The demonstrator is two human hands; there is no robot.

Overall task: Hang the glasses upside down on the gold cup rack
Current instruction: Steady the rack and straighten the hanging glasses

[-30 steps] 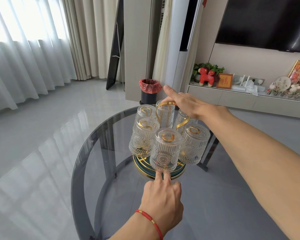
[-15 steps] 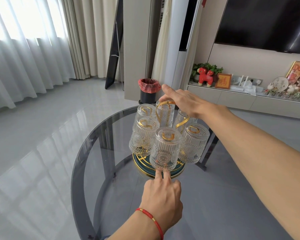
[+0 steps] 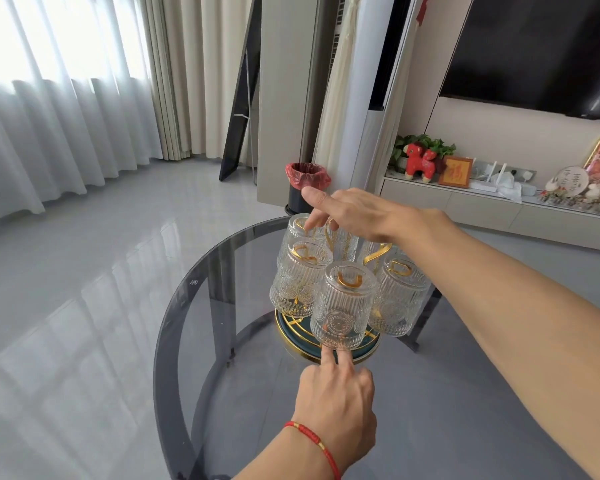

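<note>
Clear bumpy glasses (image 3: 342,308) hang upside down on the gold rack (image 3: 378,252); right hand (image 3: 355,213) pinches its top, left hand (image 3: 336,400) points two fingers

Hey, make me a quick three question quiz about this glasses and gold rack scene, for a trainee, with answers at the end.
1. True or false: the glasses on the gold cup rack hang mouth down.
2. Which hand touches the base of the rack below the nearest glass? A left, B right.
3. Fill in: the rack stands on a round ____ table.

Key: 1 true. 2 A: the left hand has two fingers there, while the right hand is over the rack's top. 3 glass.
</note>
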